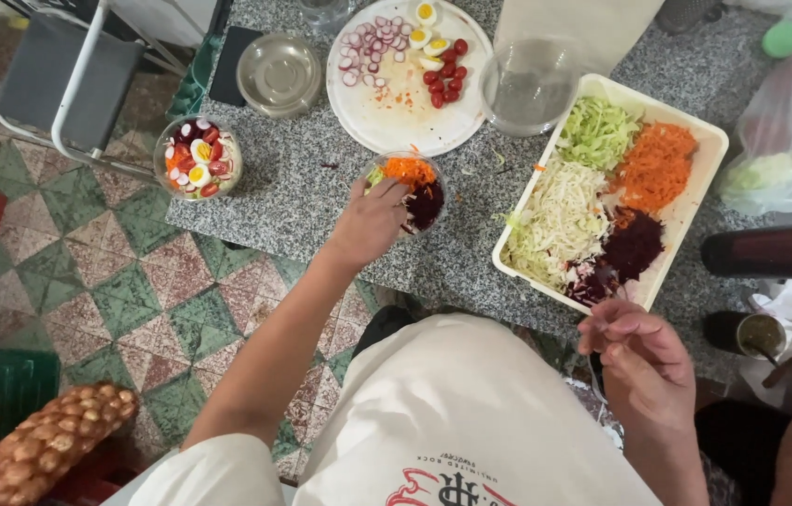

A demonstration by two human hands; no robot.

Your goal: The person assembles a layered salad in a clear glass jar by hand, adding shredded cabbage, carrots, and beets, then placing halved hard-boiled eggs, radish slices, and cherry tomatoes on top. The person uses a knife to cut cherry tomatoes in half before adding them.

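Note:
My left hand [370,223] rests on the near rim of a small clear bowl [410,189] that holds shredded carrot, beetroot and a bit of green. The fingers press into the bowl's contents. My right hand [637,354] hovers at the near corner of a white rectangular tray [712,141], fingers loosely curled, with nothing visible in it. The tray holds piles of shredded green cabbage, white cabbage, carrot and dark beetroot.
A white round plate [386,117] carries radish slices, halved eggs and cherry tomatoes. A filled salad bowl [199,157] sits at the granite counter's left edge, an empty clear bowl [279,73] behind it. Stacked clear cups [532,84] stand by the tray. Plastic bags [789,131] lie right.

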